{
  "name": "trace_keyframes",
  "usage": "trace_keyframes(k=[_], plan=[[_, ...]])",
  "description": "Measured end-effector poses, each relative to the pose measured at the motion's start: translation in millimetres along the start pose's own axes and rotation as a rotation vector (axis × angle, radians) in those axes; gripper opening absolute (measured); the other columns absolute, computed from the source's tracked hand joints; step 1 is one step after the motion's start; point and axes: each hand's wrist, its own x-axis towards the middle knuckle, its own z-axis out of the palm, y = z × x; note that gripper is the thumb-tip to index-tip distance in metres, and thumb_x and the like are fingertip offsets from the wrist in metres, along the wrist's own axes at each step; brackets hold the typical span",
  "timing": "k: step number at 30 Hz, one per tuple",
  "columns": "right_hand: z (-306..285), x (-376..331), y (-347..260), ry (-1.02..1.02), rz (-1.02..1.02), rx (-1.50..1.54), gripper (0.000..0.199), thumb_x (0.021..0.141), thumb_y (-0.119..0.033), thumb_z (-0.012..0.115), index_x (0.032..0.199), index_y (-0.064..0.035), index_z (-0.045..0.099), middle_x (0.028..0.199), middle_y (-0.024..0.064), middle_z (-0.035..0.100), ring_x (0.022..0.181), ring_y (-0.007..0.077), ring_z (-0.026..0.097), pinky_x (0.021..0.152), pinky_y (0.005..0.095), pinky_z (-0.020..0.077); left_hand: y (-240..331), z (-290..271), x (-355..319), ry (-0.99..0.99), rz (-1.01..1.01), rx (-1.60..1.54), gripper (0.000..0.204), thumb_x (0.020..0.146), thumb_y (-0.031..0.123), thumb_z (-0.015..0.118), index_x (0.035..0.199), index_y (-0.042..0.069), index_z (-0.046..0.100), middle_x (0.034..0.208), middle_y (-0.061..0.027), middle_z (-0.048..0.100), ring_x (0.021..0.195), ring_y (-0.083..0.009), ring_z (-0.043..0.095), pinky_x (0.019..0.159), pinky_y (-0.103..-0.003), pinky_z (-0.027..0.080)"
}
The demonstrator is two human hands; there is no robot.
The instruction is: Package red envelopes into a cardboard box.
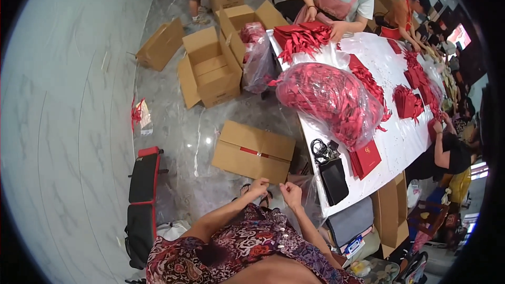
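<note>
Room: grey marble floor point(173, 126) spreads ahead of my hands, with a long white-covered table point(400, 137) running away to their right.
Left hand: I see my left hand point(259, 186) raised in front of my lap, fingers pinched, close to the right one but not touching it.
Right hand: my right hand point(291, 193) sits just beside it, fingertips pinched too; whether anything thin runs between the two hands I cannot tell.
Closed carton: a flat brown carton point(254, 151) lies on the floor just beyond both hands.
Clear bag: a crumpled plastic bag point(310, 192) is just right of my right hand.
Table edge: a black pouch point(334, 179) and a red booklet point(365, 159) lie right of my hands.
Farther off: a big clear sack of red pieces point(331, 100) sits on the table well beyond them; open cartons point(210, 68) stand far ahead.
</note>
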Motion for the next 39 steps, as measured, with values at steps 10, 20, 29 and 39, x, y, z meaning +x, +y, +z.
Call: trace_keyframes(k=[10,20,29,39], plan=[[-1.7,-2.7,-11.0,-0.042,-0.237,-0.032,0.04,0.085,-0.016,0.059,0.123,-0.0084,0.051,0.103,0.0195,0.057,0.095,0.0391,0.058,0.081,0.0428,0.0484,76.7,24.2,-17.4,-0.081,0.112,-0.28,0.024,0.097,0.02,0.049,0.118,0.011,0.057,0.09,-0.0017,0.063,0.071,-0.0093,0.057,0.055,-0.024,0.049],[-121.5,3.3,-44.8,0.343,-0.29,0.099,0.022,0.083,-0.006,0.059,0.105,-0.005,0.06,0.092,0.0146,0.056,0.083,0.0336,0.058,0.073,0.0386,0.048,158.4,53.5,-6.7,-0.129,0.575,0.007,0.026,0.095,0.015,0.052,0.12,0.009,0.054,0.098,-0.0023,0.065,0.073,-0.0059,0.056,0.062,-0.021,0.047],[-252.3,64.5,48.5,0.66,-0.288,-0.458,0.044,0.073,-0.017,0.069,0.113,-0.0063,0.054,0.114,0.0185,0.048,0.108,0.0379,0.044,0.09,0.0484,0.0372,158.8,128.8,1.2,0.056,0.691,0.079,0.018,0.091,0.011,0.057,0.107,0.002,0.061,0.088,-0.0042,0.066,0.074,-0.0088,0.06,0.064,-0.023,0.046],[-271.9,86.8,91.0,0.474,-0.267,-0.384,0.049,0.073,-0.028,0.069,0.114,-0.0068,0.055,0.113,0.019,0.048,0.107,0.0377,0.043,0.088,0.0491,0.0358,149.5,183.1,-23.9,0.41,0.718,0.0,0.023,0.088,0.0,0.053,0.111,0.002,0.059,0.096,-0.0077,0.057,0.083,-0.0145,0.059,0.075,-0.026,0.048]])
